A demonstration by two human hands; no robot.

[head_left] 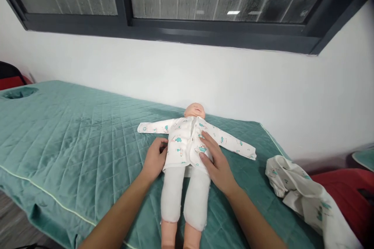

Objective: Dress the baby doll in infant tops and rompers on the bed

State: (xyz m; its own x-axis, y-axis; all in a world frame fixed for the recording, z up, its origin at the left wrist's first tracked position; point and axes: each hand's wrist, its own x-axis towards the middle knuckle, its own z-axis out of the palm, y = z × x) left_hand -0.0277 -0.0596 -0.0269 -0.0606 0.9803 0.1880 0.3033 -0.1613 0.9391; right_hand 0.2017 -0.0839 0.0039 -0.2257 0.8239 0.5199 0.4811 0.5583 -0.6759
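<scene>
Lying face up between my two hands, the doll (pixel 172 190) is stretched along the bed (pixel 87 148), its head (pixel 194 109) at the far edge by the white wall (pixel 163 70) and its legs running toward my near side. From where I operate, my left hand (pixel 154 155) sits low against the left side of the doll's waist, just beside the hem of the white printed jacket (pixel 182 146). Its fingers are curled inward toward the thumb, and I cannot tell whether they have hold of any cloth. My right hand (pixel 216 161) is on the other side, open and relaxed, with the fingers spread over the right front of the jacket, reaching across the belly toward the middle opening. The jacket's front parts in a narrow gap below the neck, and its two lower corners separate a little at the hem. The left sleeve (pixel 156 127) points out to the left beyond my left hand; the right sleeve (pixel 235 144) slants out to the right, past my right fingertips. Below the hem, nearer me, come white padded thighs and bare lower legs, cut off by the bottom of my view, with my forearms on either side. Well to the right of my right hand, a crumpled printed garment (pixel 305 196) lies against something red (pixel 344 190).
</scene>
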